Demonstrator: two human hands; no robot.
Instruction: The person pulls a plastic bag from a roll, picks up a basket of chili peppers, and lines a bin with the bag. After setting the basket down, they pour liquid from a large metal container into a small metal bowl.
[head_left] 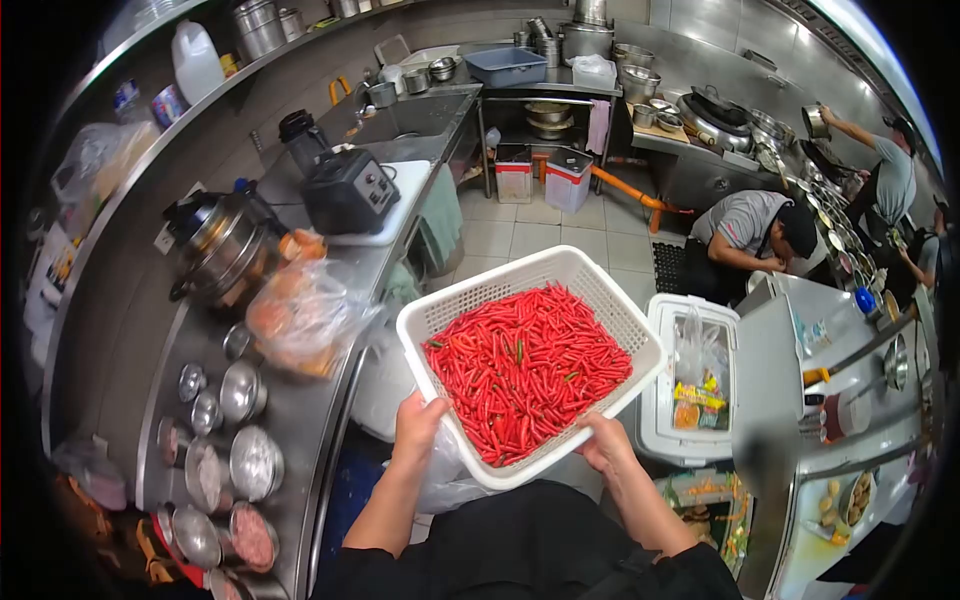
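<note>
A white plastic basket with perforated walls is held in front of my body, over the floor. Inside it lies a heap of red chillies, with a few green ones among them. My left hand grips the near left corner of the rim, its thumb over the edge. On the near right side, my right hand is closed around the rim. The fingers under the basket are partly hidden.
To the left, a steel counter carries metal bowls, a bagged item and a blender base. An open white cooler stands at right. A person in a grey shirt bends beyond it; others work by the stoves.
</note>
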